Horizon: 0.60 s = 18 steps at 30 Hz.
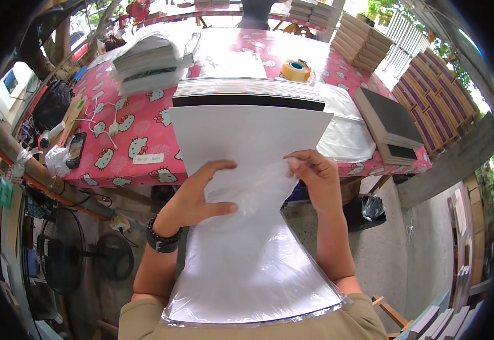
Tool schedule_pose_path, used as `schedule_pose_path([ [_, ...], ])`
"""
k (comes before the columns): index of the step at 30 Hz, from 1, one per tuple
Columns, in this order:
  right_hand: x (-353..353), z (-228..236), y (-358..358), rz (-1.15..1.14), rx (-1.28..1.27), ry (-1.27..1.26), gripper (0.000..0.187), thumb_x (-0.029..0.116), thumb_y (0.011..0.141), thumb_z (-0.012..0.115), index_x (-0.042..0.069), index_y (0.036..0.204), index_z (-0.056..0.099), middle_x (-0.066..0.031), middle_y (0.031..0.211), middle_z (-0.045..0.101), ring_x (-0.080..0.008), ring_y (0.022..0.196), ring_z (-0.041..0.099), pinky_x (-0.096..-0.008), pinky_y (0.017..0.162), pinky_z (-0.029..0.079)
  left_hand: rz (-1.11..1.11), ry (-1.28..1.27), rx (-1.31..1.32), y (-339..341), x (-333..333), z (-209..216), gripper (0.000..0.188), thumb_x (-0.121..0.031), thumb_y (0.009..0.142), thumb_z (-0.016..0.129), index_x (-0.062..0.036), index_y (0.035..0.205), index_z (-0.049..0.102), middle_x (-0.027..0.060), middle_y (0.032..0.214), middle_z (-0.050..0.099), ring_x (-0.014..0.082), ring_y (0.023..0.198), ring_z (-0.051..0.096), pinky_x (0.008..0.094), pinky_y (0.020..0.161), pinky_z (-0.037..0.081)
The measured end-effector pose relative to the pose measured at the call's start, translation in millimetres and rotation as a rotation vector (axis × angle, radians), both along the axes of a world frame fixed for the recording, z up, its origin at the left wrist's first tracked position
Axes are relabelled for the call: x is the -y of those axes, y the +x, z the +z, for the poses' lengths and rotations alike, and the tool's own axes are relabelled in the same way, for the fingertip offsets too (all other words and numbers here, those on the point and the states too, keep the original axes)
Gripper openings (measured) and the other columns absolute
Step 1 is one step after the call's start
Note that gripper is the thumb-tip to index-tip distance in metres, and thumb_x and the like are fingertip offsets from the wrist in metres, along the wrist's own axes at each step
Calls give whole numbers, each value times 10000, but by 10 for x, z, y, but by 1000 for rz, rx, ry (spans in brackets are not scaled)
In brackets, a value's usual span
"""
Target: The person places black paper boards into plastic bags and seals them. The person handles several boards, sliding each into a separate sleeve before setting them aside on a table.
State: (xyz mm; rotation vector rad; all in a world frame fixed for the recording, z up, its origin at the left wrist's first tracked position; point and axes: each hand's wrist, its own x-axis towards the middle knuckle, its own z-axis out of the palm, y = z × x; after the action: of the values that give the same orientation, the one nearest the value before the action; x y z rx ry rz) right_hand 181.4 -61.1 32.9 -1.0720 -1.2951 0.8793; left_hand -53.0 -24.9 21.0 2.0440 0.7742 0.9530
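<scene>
A clear plastic bag (252, 277) lies over my lap, and its crumpled upper end rises between my hands. My right hand (317, 175) pinches a corner of that end between thumb and fingertips. On the other side my left hand (193, 195), with a dark band on the wrist, lies against the plastic with thumb and forefinger spread apart. Just beyond, a white sheet (252, 133) slopes down from the table edge toward me, and the bag's top overlaps its lower part. Behind the sheet sits a thick stack of paper (247, 88) with a black layer under it.
The table has a pink patterned cloth (139, 127). On it are a tape roll (296, 69), a wrapped stack (147, 62), flat plastic bags (343, 127), dark-covered blocks (391, 119) and a phone (76, 150). A fan (60, 249) stands at lower left, a black bin (363, 212) under the table.
</scene>
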Motion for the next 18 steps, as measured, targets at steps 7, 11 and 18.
schedule_pose_path([
  [7,-15,1,-194,42,48,58,98,84,806,564,-7,832,588,-7,690,563,-59,621,496,-198,561,394,9,-352,305,430,23,81,218,-212,827,539,-5,886,574,5,618,531,53,522,462,196,475,367],
  [11,-45,-94,-138,233,-114,123,193,151,834,542,12,700,537,-4,682,525,-56,618,448,-196,570,361,97,-285,178,425,76,93,246,-229,862,493,-11,787,581,-29,493,451,30,427,399,191,399,310],
  [18,-19,-199,-92,701,-746,-20,255,312,850,499,62,802,500,-29,730,543,-90,640,513,-238,574,408,-223,-420,99,327,81,105,176,-161,848,506,-23,760,571,2,571,529,34,444,409,203,404,328],
])
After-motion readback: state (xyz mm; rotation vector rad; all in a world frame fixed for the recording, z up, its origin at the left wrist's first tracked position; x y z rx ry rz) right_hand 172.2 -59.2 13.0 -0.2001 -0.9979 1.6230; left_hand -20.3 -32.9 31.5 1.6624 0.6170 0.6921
